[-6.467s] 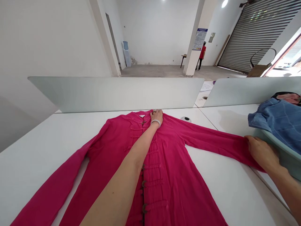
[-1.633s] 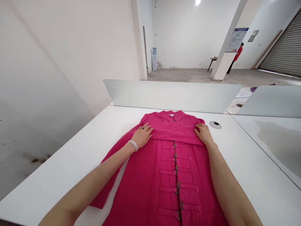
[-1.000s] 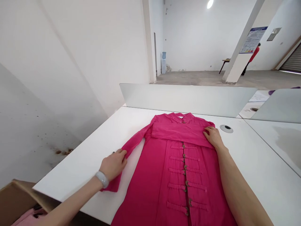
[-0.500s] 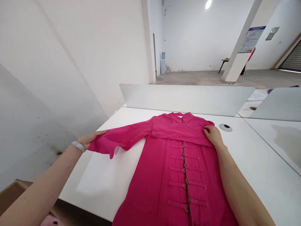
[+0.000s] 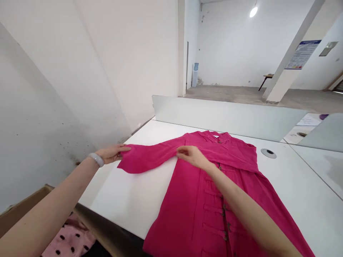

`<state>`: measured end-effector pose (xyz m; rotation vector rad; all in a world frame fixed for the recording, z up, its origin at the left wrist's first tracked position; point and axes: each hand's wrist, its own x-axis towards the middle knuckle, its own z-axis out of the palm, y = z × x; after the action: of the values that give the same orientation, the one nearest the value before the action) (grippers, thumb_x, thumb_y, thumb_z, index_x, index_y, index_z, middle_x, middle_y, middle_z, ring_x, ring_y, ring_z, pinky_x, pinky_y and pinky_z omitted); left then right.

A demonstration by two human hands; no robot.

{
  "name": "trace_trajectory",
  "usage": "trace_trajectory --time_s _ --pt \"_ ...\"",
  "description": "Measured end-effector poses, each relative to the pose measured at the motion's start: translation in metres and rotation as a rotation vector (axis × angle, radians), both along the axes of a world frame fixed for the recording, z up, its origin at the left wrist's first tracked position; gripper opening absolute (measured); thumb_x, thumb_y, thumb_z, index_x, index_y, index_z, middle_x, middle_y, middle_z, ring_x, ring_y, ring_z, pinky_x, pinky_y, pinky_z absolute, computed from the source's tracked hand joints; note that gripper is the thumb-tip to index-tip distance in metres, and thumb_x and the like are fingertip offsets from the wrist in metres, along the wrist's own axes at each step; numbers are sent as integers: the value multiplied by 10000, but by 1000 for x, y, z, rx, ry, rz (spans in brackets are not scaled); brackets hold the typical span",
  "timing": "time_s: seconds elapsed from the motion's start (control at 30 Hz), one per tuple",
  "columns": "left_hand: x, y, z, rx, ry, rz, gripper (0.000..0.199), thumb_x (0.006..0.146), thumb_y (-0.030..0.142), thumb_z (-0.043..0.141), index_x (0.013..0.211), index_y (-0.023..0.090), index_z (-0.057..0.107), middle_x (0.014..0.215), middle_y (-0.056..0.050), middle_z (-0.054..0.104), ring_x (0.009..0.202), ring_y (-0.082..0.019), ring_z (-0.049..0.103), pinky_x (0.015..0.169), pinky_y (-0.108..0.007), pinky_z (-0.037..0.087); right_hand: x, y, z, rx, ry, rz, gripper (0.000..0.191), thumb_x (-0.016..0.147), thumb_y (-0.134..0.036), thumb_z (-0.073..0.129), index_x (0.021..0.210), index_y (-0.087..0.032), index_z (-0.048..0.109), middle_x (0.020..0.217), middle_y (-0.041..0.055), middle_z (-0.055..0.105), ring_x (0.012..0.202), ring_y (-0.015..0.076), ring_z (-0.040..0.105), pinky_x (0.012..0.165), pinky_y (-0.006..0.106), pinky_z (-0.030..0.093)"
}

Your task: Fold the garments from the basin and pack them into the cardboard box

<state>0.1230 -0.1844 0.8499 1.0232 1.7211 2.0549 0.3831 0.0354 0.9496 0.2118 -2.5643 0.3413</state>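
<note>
A bright pink long shirt (image 5: 182,200) with a stand collar and frog fastenings lies front up. Its sleeve on the right is folded across the chest. Stretched out to the left is the other sleeve (image 5: 150,157), whose cuff end my left hand (image 5: 111,153) grips between thumb and fingers. My right hand (image 5: 191,156) reaches over the shirt front, its fingers closed together at the underarm edge of that same sleeve. My right forearm covers part of the fastenings.
The shirt lies on a white table (image 5: 115,196) backed by a frosted divider (image 5: 219,110). A round cable grommet (image 5: 268,153) is set in the tabletop at right. White wall (image 5: 88,71) borders the left side. Below the table's left edge, a cardboard box (image 5: 29,198) holds pink spotted fabric (image 5: 71,239).
My right hand has left the folded sleeve at the right and moved left to the outstretched sleeve's underarm. My left hand keeps the cuff, the sleeve now flatter. The view has shifted left.
</note>
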Motion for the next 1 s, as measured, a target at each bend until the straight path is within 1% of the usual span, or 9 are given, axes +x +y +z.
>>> trace_trajectory --time_s 0.1,0.2,0.3,0.4,0.57,0.63,0.73,0.87,1.0 --pt "25 14 47 69 50 -62 320 608 316 794 826 140 640 741 -31 657 630 -126 606 547 -210 526 -28 -44 -9 -243 -109 79 560 724 -386 703 1237 -208 566 1150 80 639 976 193 623 851 347 500" --pt "67 38 93 135 247 -8 313 630 300 755 869 138 636 789 -34 665 721 -164 642 652 -268 550 -43 -63 -1 -444 -154 156 779 620 -350 785 1324 -261 463 1202 57 603 1024 203 601 871 357 508" --pt "110 62 126 140 471 35 270 689 307 690 897 140 651 812 -37 678 785 -195 653 731 -311 538 -49 -59 14 -611 40 173 619 599 -220 749 1178 -242 531 990 4 647 910 187 618 828 349 520" --pt "140 82 139 217 654 24 304 792 371 593 979 137 647 936 -62 689 902 -208 641 821 -331 510 -48 -41 32 -787 242 96 286 626 -106 595 899 -186 572 737 -22 617 713 160 610 719 320 522" --pt "155 116 118 474 870 366 476 903 449 441 1283 163 472 1343 -120 485 1246 -231 453 1032 -382 386 -9 1 80 -889 318 -6 177 596 -64 527 728 -182 510 538 -46 540 534 129 552 585 273 507" --pt "153 135 98 401 988 435 618 871 502 496 1368 154 377 1411 -154 395 1333 -263 348 1095 -416 311 26 28 101 -833 377 -60 192 584 -65 553 738 -178 524 566 -33 571 534 125 557 554 255 500" --pt "149 169 62 96 1150 412 894 760 504 652 1457 142 227 1489 -196 265 1395 -346 215 1108 -500 263 94 88 116 -784 493 -204 195 580 -75 584 751 -165 551 609 0 605 538 129 564 531 255 492" --pt "146 207 27 -187 1188 432 795 813 316 597 1470 117 195 1488 -199 272 1362 -331 297 1059 -471 343 175 173 92 -799 505 -556 238 601 -83 589 831 -142 585 610 35 606 514 138 559 502 266 464" --pt "147 221 23 -266 1186 555 523 885 183 439 1399 122 366 1412 -158 381 1188 -261 491 993 -376 422 201 215 58 -802 501 -674 350 617 -77 602 962 -134 600 566 15 573 471 123 514 463 250 415"
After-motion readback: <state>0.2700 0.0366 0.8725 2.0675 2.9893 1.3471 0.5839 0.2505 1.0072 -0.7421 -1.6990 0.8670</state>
